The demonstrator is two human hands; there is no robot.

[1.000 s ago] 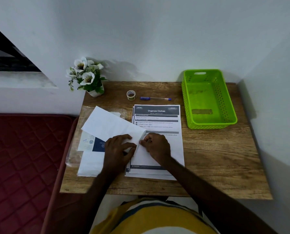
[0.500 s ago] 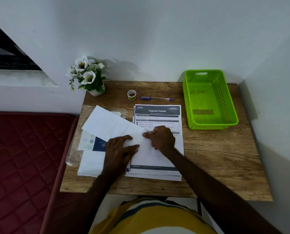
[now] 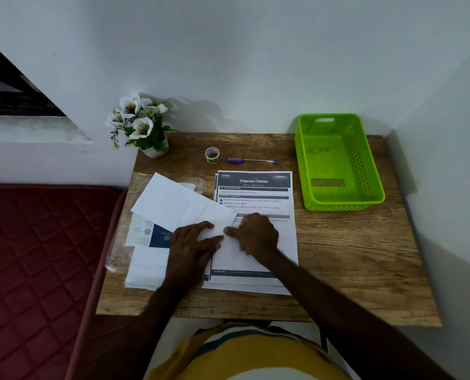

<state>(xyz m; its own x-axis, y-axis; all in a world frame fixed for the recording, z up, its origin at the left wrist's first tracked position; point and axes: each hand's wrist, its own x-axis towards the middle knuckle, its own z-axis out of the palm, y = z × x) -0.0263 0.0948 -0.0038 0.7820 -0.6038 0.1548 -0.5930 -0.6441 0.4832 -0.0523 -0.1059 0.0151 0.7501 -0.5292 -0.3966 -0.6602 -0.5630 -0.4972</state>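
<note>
Wooden desk (image 3: 351,256) in a white-walled corner; white sheet (image 3: 179,205) lies slantwise on it, long axis running far-left to near-right, its near end over the printed pages (image 3: 255,193); left grip (image 3: 192,242) lies spread flat on that end; right grip (image 3: 255,234) just beside, fingers curled, thumb at the crease, pinching or merely pressing I cannot tell; green basket (image 3: 340,206), far right, looks empty.

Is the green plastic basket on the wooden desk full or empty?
Empty. The green perforated plastic basket shows a bare floor; nothing lies inside it.
</note>
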